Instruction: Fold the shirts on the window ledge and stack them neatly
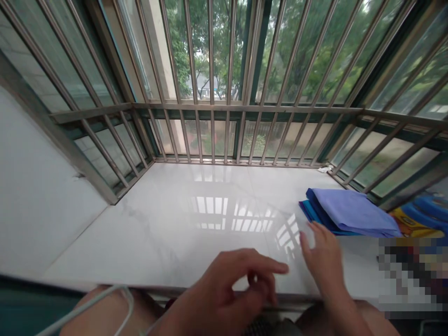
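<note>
My left hand [238, 284] hovers over the front edge of a glossy white window sill [157, 224]. Its index finger points right and the other fingers bend loosely, with no object visible in them. Farther right, my right hand [324, 259] is open, thumb and fingers apart, just in front of a stack of folded cloth. The top layer is a light purple-blue cloth [353, 210], with darker blue and teal layers [310, 212] showing beneath at its left edge. Whether the right fingertips touch the stack I cannot tell.
Metal bars [212, 108] and window panes enclose the sill on three sides. A blue and yellow package [422, 217] lies at the far right, beside a blurred-out patch. A small white scrap [325, 168] sits in the back right corner. A thin pale bent rod [129, 301] crosses the lower left.
</note>
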`<move>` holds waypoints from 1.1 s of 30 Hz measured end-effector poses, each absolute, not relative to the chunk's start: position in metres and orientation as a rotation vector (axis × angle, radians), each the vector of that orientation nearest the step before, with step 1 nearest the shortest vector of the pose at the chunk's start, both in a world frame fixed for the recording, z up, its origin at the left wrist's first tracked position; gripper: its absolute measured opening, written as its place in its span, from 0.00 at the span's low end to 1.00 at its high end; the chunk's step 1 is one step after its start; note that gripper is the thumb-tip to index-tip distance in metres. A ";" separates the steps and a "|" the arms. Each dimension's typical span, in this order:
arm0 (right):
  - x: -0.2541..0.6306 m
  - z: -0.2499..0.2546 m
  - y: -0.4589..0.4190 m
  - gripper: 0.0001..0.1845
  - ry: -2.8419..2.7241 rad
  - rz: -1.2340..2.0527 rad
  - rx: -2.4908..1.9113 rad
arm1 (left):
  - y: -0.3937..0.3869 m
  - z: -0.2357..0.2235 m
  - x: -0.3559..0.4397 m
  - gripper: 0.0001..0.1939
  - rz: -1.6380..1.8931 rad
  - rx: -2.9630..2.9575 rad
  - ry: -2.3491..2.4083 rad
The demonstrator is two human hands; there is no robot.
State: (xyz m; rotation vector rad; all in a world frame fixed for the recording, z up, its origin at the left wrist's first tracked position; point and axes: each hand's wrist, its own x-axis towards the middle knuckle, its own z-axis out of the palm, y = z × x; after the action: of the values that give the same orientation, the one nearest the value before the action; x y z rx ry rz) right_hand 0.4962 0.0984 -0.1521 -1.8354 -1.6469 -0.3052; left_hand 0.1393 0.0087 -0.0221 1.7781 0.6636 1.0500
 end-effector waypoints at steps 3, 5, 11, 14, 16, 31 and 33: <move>0.552 -0.123 0.124 0.43 -1.367 -0.602 -2.089 | 0.091 -0.077 0.145 0.17 1.018 1.684 1.001; 0.585 -0.117 0.141 0.44 -1.386 -0.586 -2.216 | 0.131 -0.126 0.142 0.19 1.020 1.562 1.164; 0.620 -0.121 0.169 0.38 -1.393 -0.577 -2.238 | 0.181 -0.202 0.126 0.24 1.089 1.172 1.142; 0.587 -0.115 0.178 0.37 -1.320 -0.611 -2.133 | 0.193 -0.198 0.118 0.26 1.086 0.897 0.992; 0.544 -0.116 0.187 0.35 -1.393 -0.556 -2.021 | 0.199 -0.192 0.111 0.26 1.060 0.749 0.884; 0.312 -0.208 0.180 0.27 -2.074 0.114 -1.640 | 0.207 -0.232 0.115 0.39 1.153 1.029 1.173; 0.326 -0.208 0.184 0.35 -1.893 0.035 -1.902 | 0.209 -0.235 0.116 0.38 1.121 1.171 1.269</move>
State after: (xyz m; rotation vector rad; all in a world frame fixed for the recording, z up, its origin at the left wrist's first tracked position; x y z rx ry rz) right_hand 0.3256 0.1843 -0.2079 -1.9020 -1.8928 0.0349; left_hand 0.1156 0.2088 -0.2354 1.1708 1.2691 1.1210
